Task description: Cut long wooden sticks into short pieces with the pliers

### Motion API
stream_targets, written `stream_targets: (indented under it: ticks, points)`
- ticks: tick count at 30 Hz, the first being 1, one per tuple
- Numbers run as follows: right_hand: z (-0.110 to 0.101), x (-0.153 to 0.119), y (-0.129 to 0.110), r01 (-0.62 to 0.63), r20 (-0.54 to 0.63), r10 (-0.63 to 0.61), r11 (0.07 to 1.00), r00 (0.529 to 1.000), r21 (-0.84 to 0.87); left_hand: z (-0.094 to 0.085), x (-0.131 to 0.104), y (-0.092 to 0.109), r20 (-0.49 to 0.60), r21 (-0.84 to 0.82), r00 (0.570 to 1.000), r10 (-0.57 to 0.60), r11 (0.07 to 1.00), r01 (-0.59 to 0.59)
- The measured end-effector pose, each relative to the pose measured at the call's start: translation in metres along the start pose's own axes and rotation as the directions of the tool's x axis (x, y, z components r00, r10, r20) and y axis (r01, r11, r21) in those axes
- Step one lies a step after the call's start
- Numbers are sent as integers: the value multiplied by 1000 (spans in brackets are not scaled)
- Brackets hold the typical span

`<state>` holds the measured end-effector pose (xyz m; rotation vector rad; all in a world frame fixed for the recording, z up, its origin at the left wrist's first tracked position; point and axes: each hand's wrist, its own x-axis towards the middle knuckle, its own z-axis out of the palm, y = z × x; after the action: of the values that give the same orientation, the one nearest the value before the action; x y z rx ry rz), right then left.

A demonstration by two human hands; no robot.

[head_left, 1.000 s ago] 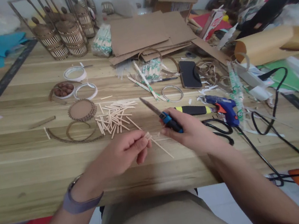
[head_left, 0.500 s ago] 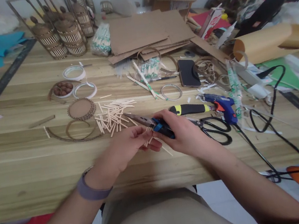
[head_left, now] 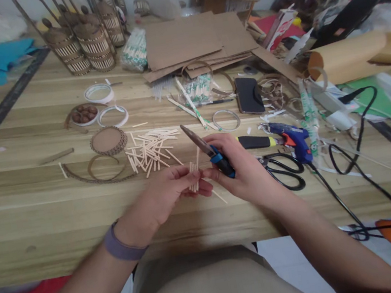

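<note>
Between the thumb and fingers of my left hand [head_left: 177,184] are several short thin wooden sticks [head_left: 193,177], lined up side by side. My right hand [head_left: 239,169] is wrapped round pliers [head_left: 215,155] with black and blue handles, their long jaws pointing up and to the left. Its thumb and fingertip are at the right edge of the sticks. A loose stick [head_left: 220,196] lies just below the hands. Beyond my left hand is a pile of short sticks [head_left: 151,149] on the wooden table [head_left: 62,224].
A round cardboard piece [head_left: 108,141] and tape rings [head_left: 98,93] lie at left. Black scissors [head_left: 284,171], a blue glue gun [head_left: 291,138] with its cable, and a phone [head_left: 249,95] are at right. Cardboard sheets [head_left: 183,41] and woven lanterns [head_left: 96,45] stand behind.
The pliers have moved off the sticks and now tilt more upward, to the right. The held sticks show more fully, with one standing upright among them. My left hand has hardly moved.
</note>
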<state>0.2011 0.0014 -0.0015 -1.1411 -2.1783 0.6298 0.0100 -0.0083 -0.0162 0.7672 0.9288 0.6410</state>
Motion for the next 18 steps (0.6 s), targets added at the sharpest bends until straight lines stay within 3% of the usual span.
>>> stream_targets:
  ticks: [3, 6, 18]
  points:
    - [6, -5, -3, -30, -20, 29, 998, 999, -47, 2, 3, -1, -77, -96, 997, 26, 995, -33]
    - [15, -10, -5, -33, -16, 32, 996, 999, -81, 7, 5, -3, -84, -131, 995, 46, 990, -57]
    - [18, -12, -2, -24, -46, 19, 993, 999, -115, 18, -1, -11, -120, -47, 989, 84, 995, -90]
